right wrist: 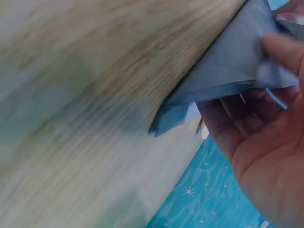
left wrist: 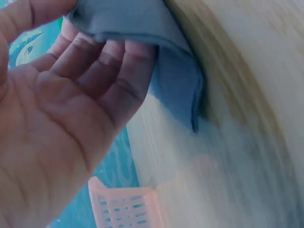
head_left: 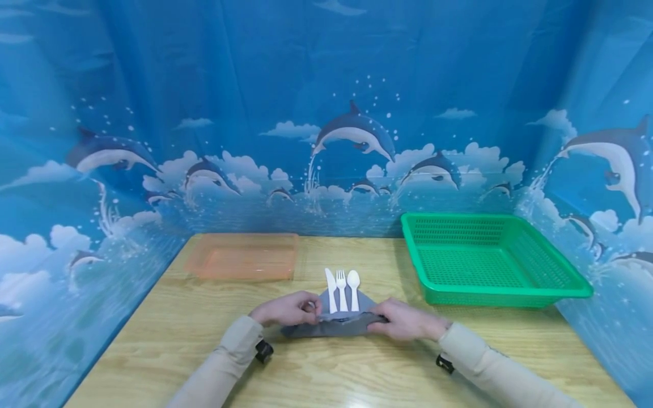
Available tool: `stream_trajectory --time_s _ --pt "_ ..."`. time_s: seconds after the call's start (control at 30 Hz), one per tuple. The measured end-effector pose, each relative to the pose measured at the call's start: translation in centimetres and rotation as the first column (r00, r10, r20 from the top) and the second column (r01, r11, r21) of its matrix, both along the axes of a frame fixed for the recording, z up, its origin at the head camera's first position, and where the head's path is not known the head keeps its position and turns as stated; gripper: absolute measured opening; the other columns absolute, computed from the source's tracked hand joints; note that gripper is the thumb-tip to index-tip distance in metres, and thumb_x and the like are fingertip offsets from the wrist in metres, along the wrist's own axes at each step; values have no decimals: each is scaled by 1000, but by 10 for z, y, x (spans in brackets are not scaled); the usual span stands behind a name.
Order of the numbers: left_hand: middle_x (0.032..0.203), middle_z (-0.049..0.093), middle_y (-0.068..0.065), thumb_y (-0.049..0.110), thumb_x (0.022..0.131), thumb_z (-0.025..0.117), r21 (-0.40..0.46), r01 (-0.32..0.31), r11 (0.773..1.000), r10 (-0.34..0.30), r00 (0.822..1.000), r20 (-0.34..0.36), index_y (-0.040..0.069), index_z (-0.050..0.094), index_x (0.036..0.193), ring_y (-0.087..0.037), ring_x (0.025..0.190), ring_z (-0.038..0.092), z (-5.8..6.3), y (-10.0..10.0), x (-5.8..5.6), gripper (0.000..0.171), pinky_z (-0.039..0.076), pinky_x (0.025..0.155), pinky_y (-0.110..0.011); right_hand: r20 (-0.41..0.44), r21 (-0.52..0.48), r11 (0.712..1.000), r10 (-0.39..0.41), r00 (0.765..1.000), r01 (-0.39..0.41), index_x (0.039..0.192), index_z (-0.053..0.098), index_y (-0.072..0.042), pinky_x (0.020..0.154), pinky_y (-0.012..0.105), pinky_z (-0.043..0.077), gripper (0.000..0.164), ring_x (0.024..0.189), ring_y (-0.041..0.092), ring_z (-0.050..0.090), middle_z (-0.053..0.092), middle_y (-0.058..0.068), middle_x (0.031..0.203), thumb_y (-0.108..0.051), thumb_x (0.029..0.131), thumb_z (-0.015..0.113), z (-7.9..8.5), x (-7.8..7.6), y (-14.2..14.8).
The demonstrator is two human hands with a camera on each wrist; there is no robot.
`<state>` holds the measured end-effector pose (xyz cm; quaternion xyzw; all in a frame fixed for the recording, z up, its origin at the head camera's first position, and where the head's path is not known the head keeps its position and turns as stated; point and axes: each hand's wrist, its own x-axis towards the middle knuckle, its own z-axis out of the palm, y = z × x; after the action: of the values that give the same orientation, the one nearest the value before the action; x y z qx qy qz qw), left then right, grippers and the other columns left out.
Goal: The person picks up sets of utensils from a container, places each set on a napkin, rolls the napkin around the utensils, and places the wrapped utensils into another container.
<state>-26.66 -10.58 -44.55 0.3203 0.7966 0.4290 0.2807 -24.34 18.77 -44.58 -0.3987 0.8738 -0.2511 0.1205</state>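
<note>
A grey cloth napkin lies on the table in front of me, its near part folded up over the handles of three white utensils. These are a knife, a fork and a spoon, side by side with their heads pointing away from me. My left hand pinches the napkin's folded edge at its left end. At the right end my right hand grips the same fold between thumb and fingers. Both wrist views show fingers tucked beneath the cloth, whose loose corner hangs down.
An orange, see-through basket stands at the back left of the wooden table. To the right is a larger green basket with slotted walls. A blue dolphin-print curtain encloses the back and sides.
</note>
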Motion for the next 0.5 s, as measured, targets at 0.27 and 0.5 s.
stream_trajectory --time_s 0.27,0.5 --pt "65 46 5 32 81 67 -113 12 994 -42 962 -270 13 53 77 -6 58 44 5 4 0 25 39 53 -20 -3 -31 997 -69 998 69 60 40 -17 46 17 33 35 46 0 33 34 -13 52 -24 89 57 0 -10 0" --pt "55 32 7 29 94 50 -146 -85 986 29 935 -353 16 40 62 -6 48 33 4 10 -8 36 31 47 -21 33 -63 987 -146 989 148 63 45 -12 48 19 32 31 49 3 34 35 -9 54 -22 89 59 4 -15 -5"
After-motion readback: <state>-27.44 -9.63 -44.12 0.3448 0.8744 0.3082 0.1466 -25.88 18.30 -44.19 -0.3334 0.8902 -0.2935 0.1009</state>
